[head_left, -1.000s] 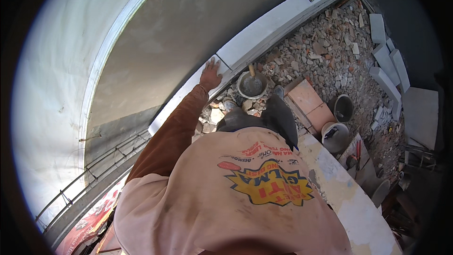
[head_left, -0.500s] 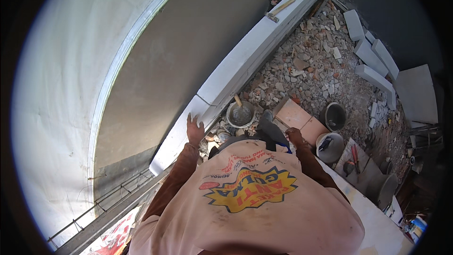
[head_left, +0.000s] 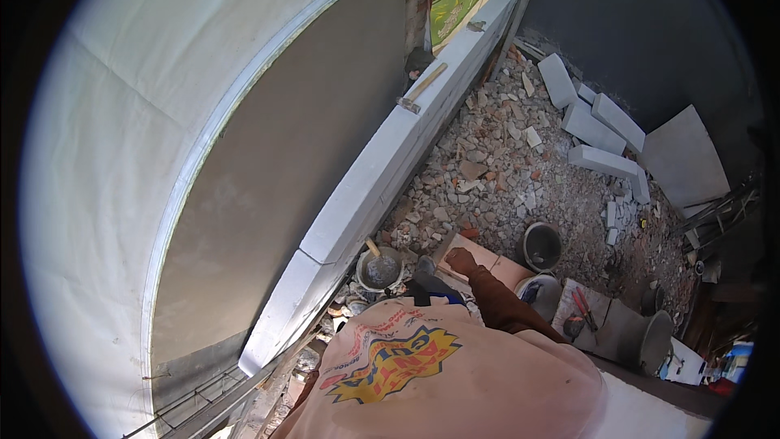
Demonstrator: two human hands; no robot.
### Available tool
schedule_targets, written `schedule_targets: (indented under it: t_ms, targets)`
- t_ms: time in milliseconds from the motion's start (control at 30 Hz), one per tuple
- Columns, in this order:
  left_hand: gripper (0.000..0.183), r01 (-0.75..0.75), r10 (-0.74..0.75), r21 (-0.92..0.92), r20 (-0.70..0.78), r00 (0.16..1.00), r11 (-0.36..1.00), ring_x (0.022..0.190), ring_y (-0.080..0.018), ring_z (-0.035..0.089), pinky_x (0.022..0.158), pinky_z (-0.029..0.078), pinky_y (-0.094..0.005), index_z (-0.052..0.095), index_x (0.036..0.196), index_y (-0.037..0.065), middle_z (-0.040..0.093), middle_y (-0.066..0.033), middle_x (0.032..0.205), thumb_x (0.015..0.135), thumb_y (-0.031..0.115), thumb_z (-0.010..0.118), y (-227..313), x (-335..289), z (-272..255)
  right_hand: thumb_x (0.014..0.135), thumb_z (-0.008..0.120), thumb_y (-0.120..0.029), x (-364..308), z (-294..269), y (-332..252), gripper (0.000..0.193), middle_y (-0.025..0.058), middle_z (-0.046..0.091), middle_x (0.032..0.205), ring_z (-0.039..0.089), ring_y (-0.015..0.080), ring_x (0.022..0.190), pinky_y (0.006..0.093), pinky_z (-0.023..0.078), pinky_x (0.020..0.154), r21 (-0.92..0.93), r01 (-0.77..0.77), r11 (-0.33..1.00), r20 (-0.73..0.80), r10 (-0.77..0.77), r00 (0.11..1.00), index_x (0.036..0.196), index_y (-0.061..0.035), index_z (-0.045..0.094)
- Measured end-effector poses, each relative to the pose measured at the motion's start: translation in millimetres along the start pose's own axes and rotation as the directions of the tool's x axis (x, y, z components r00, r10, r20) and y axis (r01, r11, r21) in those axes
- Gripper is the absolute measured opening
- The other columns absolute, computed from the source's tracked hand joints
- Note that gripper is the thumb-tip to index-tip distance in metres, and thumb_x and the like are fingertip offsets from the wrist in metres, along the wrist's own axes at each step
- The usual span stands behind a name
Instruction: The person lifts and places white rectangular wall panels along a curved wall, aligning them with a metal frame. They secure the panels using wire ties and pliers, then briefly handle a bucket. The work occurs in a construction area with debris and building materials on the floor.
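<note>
My right hand (head_left: pixel 461 262) is loosely curled with the fingers drawn in, and nothing shows in it. It hangs above pinkish flat blocks (head_left: pixel 510 273). To its left stands a bucket (head_left: pixel 393 280) of grey mix, with a wooden handle (head_left: pixel 372 247) sticking up from it. My left hand is out of sight; only a bit of dark sleeve shows beside my shirt. A low wall of white blocks (head_left: pixel 357 187) runs diagonally along my left, with a visible joint near its closer end. On its top lies a hammer (head_left: pixel 422 88) with a wooden handle.
Broken rubble (head_left: pixel 463 158) covers the ground beyond the wall. White blocks (head_left: pixel 593 126) lie by the dark wall. On the right are a dark bucket (head_left: pixel 543 237), a pale bucket (head_left: pixel 544 297) and a red-handled tool (head_left: pixel 582 307). Metal rods (head_left: pixel 191 398) run at lower left.
My left hand has come off the wall top and left the view. The right arm reaches farther forward, over the pinkish blocks. The view has shifted, so the scene sits farther left.
</note>
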State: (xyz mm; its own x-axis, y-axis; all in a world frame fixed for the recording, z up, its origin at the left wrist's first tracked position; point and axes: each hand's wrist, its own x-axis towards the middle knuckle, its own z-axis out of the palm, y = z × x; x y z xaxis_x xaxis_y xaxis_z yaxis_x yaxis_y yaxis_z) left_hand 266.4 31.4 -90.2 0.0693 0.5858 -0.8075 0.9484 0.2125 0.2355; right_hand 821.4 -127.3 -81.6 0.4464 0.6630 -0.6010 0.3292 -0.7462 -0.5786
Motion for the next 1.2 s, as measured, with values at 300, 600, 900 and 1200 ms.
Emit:
schedule_targets:
  t_ms: [300, 600, 900, 1200]
  targets:
    - [0.027, -0.214, 0.238, 0.154, -0.156, 0.959, 0.965, 0.098, -0.0349, 0.069, 0.082, 0.053, -0.0495, 0.072, 0.103, 0.008, 0.070, -0.0182, 0.107, 0.091, 0.023, 0.053, 8, -2, 31, 0.084, 0.064, -0.017, 47, 20, 91, 0.018, 0.0139, 0.069, 0.078, 0.068, 0.0267, 0.067, 0.0440, 0.054, 0.065, 0.333, -0.225, 0.916, 0.286, 0.130, 0.949, 0.082, -0.0004, 0.068]
    - [0.040, -0.009, -0.358, -0.770, -0.307, 0.882, 0.638, 0.083, -0.0291, 0.067, 0.079, 0.053, -0.0409, 0.071, 0.094, 0.000, 0.070, -0.0187, 0.089, 0.085, 0.039, 0.061, -15, -56, 79, 0.086, 0.063, -0.014, 90, -14, -20, 0.016, 0.0131, 0.067, 0.077, 0.067, 0.0228, 0.068, 0.0379, 0.053, 0.061, -0.308, 0.883, 0.355, 0.784, -0.432, 0.447, 0.086, 0.0007, 0.068]
    - [0.044, 0.148, -0.631, -0.905, -0.153, 0.761, 0.399, 0.100, -0.0320, 0.068, 0.089, 0.051, -0.0423, 0.074, 0.102, 0.004, 0.073, -0.0190, 0.102, 0.082, 0.042, 0.064, -98, -57, 106, 0.087, 0.058, -0.012, 116, 21, -161, 0.017, 0.0071, 0.063, 0.077, 0.063, 0.0175, 0.068, 0.0323, 0.051, 0.063, 0.142, 0.088, 0.986, 0.545, -0.152, 0.824, 0.091, 0.0011, 0.067]
    - [0.048, -0.061, -0.967, -0.975, 0.204, 0.153, -0.215, 0.106, -0.0448, 0.065, 0.094, 0.050, -0.0479, 0.070, 0.102, -0.004, 0.068, -0.0284, 0.108, 0.087, 0.037, 0.049, -197, -73, 55, 0.087, 0.058, -0.015, 44, 72, -219, 0.022, 0.0112, 0.067, 0.082, 0.065, 0.0205, 0.067, 0.0325, 0.053, 0.063, -0.305, 0.328, 0.894, 0.575, -0.101, 0.812, 0.094, 0.0048, 0.067]
